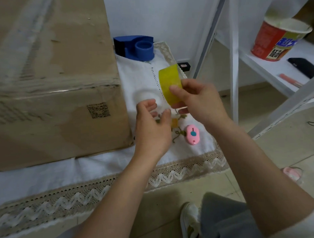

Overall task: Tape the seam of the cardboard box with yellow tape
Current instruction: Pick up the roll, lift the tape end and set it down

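Note:
A large cardboard box (50,83) fills the left of the head view, resting on a white cloth; clear tape covers its top seam. My right hand (198,101) grips a roll of yellow tape (170,82) to the right of the box, thumb on its outer face. My left hand (153,124) hovers just below and left of the roll, fingers curled apart with nothing visible in them. Both hands are clear of the box.
A blue tape dispenser (136,47) stands behind the roll by the box corner. A pink cutter (193,134) lies on the lace-edged white cloth (101,183). A white shelf (268,65) at right holds a noodle cup (278,39) and a dark phone (304,66).

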A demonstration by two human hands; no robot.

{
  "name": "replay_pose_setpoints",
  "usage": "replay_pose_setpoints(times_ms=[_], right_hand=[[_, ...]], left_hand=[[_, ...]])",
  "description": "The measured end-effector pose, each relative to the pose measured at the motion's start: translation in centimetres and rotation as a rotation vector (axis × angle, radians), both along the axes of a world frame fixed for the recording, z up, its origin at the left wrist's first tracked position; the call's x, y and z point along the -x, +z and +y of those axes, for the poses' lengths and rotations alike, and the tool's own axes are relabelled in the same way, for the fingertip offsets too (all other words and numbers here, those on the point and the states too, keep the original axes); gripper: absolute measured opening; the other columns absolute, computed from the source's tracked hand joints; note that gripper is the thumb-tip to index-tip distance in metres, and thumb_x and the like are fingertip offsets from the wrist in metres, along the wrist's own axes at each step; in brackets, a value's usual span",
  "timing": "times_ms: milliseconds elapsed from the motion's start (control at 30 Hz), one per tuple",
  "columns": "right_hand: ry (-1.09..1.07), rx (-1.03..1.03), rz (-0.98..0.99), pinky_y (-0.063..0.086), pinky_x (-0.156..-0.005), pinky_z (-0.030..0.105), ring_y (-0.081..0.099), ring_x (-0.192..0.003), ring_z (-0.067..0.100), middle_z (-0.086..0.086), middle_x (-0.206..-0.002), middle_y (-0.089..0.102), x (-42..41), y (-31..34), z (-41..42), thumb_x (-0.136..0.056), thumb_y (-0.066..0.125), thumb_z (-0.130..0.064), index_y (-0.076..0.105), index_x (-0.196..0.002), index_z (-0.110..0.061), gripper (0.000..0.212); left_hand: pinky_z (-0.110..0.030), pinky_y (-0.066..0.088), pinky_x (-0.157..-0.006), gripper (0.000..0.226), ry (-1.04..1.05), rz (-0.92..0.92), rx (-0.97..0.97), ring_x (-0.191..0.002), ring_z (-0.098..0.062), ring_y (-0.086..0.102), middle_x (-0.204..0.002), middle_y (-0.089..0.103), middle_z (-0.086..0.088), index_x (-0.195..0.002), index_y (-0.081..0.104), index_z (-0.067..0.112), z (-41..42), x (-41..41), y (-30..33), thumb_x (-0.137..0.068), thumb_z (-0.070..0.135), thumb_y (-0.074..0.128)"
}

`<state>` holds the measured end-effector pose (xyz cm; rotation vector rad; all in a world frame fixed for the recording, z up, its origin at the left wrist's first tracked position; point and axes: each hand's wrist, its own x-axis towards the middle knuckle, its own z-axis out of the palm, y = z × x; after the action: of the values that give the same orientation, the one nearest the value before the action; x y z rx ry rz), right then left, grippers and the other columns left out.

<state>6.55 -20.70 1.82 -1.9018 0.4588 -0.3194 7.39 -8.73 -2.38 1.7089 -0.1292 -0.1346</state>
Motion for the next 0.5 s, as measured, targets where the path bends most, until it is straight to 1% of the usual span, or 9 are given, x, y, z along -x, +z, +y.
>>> replay_pose_setpoints(times_ms=[33, 100, 133, 200, 267, 300, 367, 433, 500], right_hand=[[0.021, 0.061, 0.017, 0.06, -0.07, 0.042, 0.073, -0.068, 0.021, 0.011, -0.09, 0.075, -1.1, 0.1, -0.3, -0.091, 0.069, -0.025, 0.072, -0.092, -0.017, 0.009], [0.063, 0.194, 0.051, 0.059, -0.081, 0.048, 0.072, -0.079, 0.029, 0.014, -0.089, 0.074, -3.6, 0.1, -0.7, -0.091, 0.068, -0.026, 0.072, -0.09, -0.014, 0.012], [0.081, 0.244, 0.066, 0.058, -0.084, 0.048, 0.072, -0.082, 0.03, 0.014, -0.088, 0.073, -4.9, 0.0, -0.8, -0.09, 0.068, -0.027, 0.072, -0.093, -0.014, 0.014], [0.12, 0.32, 0.099, 0.056, -0.088, 0.042, 0.07, -0.087, 0.028, 0.006, -0.092, 0.069, -7.3, 0.0, -0.7, -0.09, 0.068, -0.029, 0.072, -0.108, -0.017, 0.022], [0.184, 0.399, 0.142, 0.052, -0.091, 0.035, 0.066, -0.098, 0.023, 0.004, -0.103, 0.068, -9.2, -0.2, -0.4, -0.092, 0.067, -0.03, 0.068, -0.121, -0.019, 0.031], [0.22, 0.436, 0.161, 0.05, -0.093, 0.032, 0.063, -0.105, 0.022, 0.005, -0.113, 0.067, -9.9, -0.3, -0.2, -0.092, 0.066, -0.029, 0.066, -0.125, -0.019, 0.034], [0.283, 0.51, 0.202, 0.044, -0.088, 0.023, 0.057, -0.116, 0.02, 0.004, -0.13, 0.061, -10.9, -0.7, 0.3, -0.094, 0.064, -0.029, 0.062, -0.13, -0.021, 0.037], [0.323, 0.594, 0.24, 0.037, -0.084, 0.019, 0.053, -0.122, 0.02, 0.002, -0.137, 0.057, -11.5, -1.1, 0.6, -0.095, 0.062, -0.032, 0.061, -0.131, -0.024, 0.037], [0.339, 0.645, 0.248, 0.035, -0.087, 0.02, 0.051, -0.125, 0.022, 0.003, -0.139, 0.056, -11.9, -1.5, 0.7, -0.095, 0.062, -0.032, 0.062, -0.13, -0.025, 0.036]], left_hand=[[-0.038, 0.046, -0.103, 0.033, -0.057, -0.01, -0.108, -0.117, -0.017, 0.055, -0.126, 0.054, 0.005, -0.123, 0.046, 0.022, 0.3, -0.1, -0.1, -0.094, 0.025, 0.063], [-0.031, 0.04, -0.106, 0.044, -0.169, -0.058, -0.329, -0.128, -0.017, 0.048, -0.138, 0.051, 0.003, -0.135, 0.045, 0.019, 0.7, 0.0, -0.2, -0.095, 0.029, 0.061], [-0.029, 0.036, -0.106, 0.047, -0.205, -0.092, -0.418, -0.132, -0.017, 0.044, -0.142, 0.048, 0.002, -0.139, 0.043, 0.019, 0.8, 0.1, -0.1, -0.096, 0.03, 0.06], [-0.026, 0.031, -0.107, 0.05, -0.24, -0.151, -0.535, -0.136, -0.018, 0.038, -0.145, 0.044, 0.0, -0.143, 0.039, 0.018, 1.0, 0.2, -0.1, -0.097, 0.03, 0.058], [-0.026, 0.028, -0.108, 0.051, -0.258, -0.186, -0.592, -0.137, -0.019, 0.035, -0.145, 0.043, -0.001, -0.143, 0.038, 0.016, 1.1, 0.1, -0.2, -0.097, 0.027, 0.058], [-0.026, 0.027, -0.109, 0.05, -0.265, -0.19, -0.608, -0.136, -0.019, 0.035, -0.144, 0.043, -0.001, -0.142, 0.039, 0.015, 1.1, -0.1, -0.3, -0.097, 0.026, 0.058], [-0.025, 0.027, -0.109, 0.046, -0.28, -0.192, -0.627, -0.135, -0.019, 0.036, -0.142, 0.044, -0.002, -0.138, 0.041, 0.013, 1.0, -0.3, -0.4, -0.097, 0.024, 0.058], [-0.027, 0.028, -0.11, 0.045, -0.294, -0.187, -0.645, -0.134, -0.02, 0.036, -0.14, 0.044, -0.003, -0.136, 0.042, 0.012, 0.9, -0.4, -0.6, -0.096, 0.023, 0.059], [-0.028, 0.025, -0.113, 0.046, -0.299, -0.192, -0.669, -0.137, -0.021, 0.034, -0.142, 0.043, -0.004, -0.136, 0.042, 0.012, 0.8, -0.5, -0.7, -0.096, 0.024, 0.06]])
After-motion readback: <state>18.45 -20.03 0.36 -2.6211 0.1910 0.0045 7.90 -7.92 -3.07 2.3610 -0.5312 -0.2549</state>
